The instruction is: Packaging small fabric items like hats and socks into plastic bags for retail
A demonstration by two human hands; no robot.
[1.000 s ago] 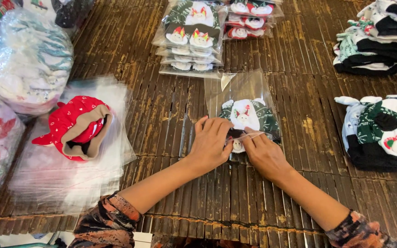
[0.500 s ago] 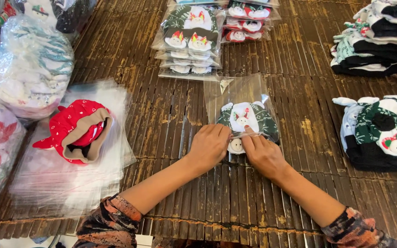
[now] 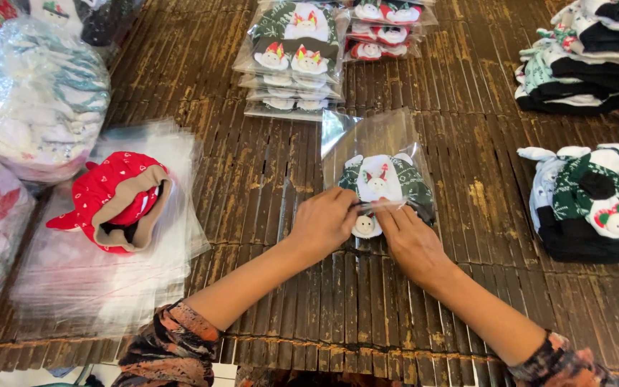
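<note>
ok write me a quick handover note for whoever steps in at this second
Left hand: pressing the open end of the clear bag, fingers pinching its flap.
Right hand: pinching the same flap from the other side.
The green and white knit item is already inside that bag, which lies flat on the slatted table.
Done: finished packs are stacked at the far edge.
Left: this bag's flap is not yet flat; the red hat sits on the empty bags, and unbagged knit items are piled at right.
</note>
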